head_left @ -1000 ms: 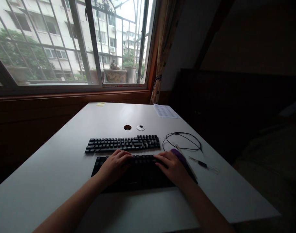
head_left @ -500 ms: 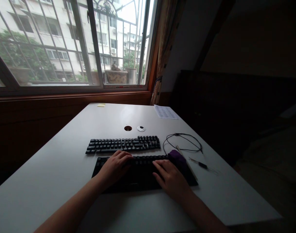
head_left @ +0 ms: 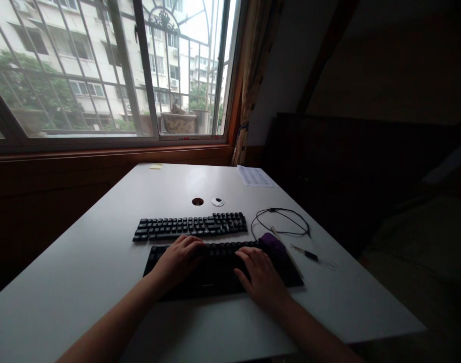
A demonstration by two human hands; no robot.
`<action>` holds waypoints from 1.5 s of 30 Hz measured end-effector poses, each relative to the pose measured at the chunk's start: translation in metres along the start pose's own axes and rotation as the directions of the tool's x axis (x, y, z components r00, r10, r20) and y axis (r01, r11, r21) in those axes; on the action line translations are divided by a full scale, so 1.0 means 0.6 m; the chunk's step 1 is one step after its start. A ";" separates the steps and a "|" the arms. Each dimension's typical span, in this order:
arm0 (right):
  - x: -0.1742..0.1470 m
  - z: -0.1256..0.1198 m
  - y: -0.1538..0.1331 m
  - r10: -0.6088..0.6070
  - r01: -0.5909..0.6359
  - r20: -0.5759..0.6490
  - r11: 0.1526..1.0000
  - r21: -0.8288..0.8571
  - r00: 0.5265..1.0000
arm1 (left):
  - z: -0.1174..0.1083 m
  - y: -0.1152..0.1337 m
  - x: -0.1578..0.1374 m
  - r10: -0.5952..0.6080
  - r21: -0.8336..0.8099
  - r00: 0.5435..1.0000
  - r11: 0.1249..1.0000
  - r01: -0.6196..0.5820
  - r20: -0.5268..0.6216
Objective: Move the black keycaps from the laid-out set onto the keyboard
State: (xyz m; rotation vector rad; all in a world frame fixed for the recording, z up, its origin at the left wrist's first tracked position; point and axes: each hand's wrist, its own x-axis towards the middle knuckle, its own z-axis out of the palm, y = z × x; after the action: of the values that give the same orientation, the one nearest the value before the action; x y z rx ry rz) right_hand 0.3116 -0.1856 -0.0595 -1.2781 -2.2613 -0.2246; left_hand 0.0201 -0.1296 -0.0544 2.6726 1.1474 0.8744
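A black keyboard (head_left: 215, 285) lies in front of me, with a row of keycaps along its far side; much of its surface is too dark to make out. My left hand (head_left: 182, 256) rests over its left part, fingers laid across the upper keys and thumb mostly hidden. Over the right part sits my right hand (head_left: 261, 275), with bent fingers touching the keys and the thumb held apart. Nothing shows in either hand. Just behind, loose black keycaps (head_left: 188, 227) are laid out in rows like a keyboard. A purple cloth (head_left: 272, 245) lies on the keyboard's far right corner.
A looped black cable (head_left: 279, 209) and a small wire tool with a black handle (head_left: 311, 255) lie to the right on the white table (head_left: 82, 262). Farther back are a round hole (head_left: 197, 201), its white cover (head_left: 217, 202), printed paper (head_left: 256, 176) and yellow notes (head_left: 155, 166).
The view has shifted slightly. My right hand's fingers are a little more bent over the keys. My left hand stays in nearly the same place on the keyboard.
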 end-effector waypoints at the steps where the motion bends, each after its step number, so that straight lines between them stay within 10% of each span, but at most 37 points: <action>1: 0.000 -0.001 -0.001 -0.008 0.008 0.000 1.000 0.004 1.000 | 0.001 -0.002 -0.001 -0.004 0.000 1.000 1.000 0.004 -0.001; 45: 0.005 0.003 0.005 0.002 0.013 -0.120 0.991 0.129 0.993 | -0.014 -0.021 -0.002 -0.082 -0.028 0.993 0.996 0.085 0.083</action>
State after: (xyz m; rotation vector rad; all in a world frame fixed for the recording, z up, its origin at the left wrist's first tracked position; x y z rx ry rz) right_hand 0.3123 -0.1812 -0.0596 -1.1598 -2.1414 -0.1490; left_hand 0.0065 -0.1224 -0.0518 2.5882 1.2069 0.7559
